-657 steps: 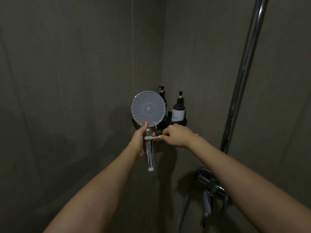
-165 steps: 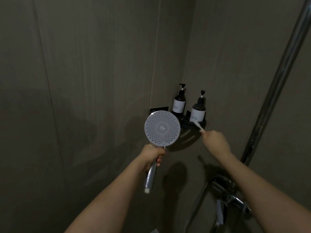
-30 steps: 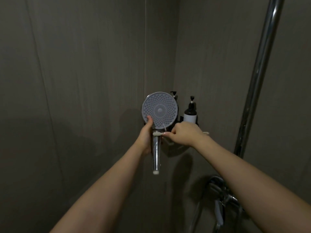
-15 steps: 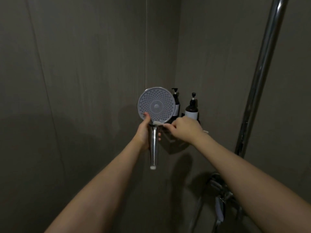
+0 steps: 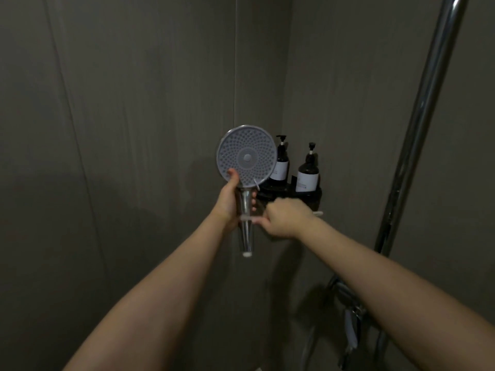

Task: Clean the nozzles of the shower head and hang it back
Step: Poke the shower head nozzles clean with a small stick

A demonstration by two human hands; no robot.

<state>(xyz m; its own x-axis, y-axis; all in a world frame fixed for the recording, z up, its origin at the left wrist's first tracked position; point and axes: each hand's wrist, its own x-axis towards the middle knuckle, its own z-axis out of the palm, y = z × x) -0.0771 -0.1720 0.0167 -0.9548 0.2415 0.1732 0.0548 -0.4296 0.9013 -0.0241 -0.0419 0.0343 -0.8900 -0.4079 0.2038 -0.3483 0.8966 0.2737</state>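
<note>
The round grey shower head (image 5: 246,156) faces me with its dotted nozzle plate, upright on a chrome handle (image 5: 246,226). My left hand (image 5: 227,202) grips the handle just under the head, thumb resting on the plate's lower left rim. My right hand (image 5: 285,216) is closed on a white toothbrush (image 5: 249,217), held level. Its brush end lies across the chrome handle, below the nozzle plate. The far end of the toothbrush sticks out to the right of my fist.
Two dark pump bottles (image 5: 308,172) stand on a black corner shelf (image 5: 289,195) just behind the shower head. A chrome riser pipe (image 5: 417,124) runs up the right wall, with the mixer tap (image 5: 348,303) and hose at lower right. Dark tiled walls close in on both sides.
My right hand has dropped with the toothbrush from the lower rim of the nozzle plate down to the handle. The shower head stays in my left hand.
</note>
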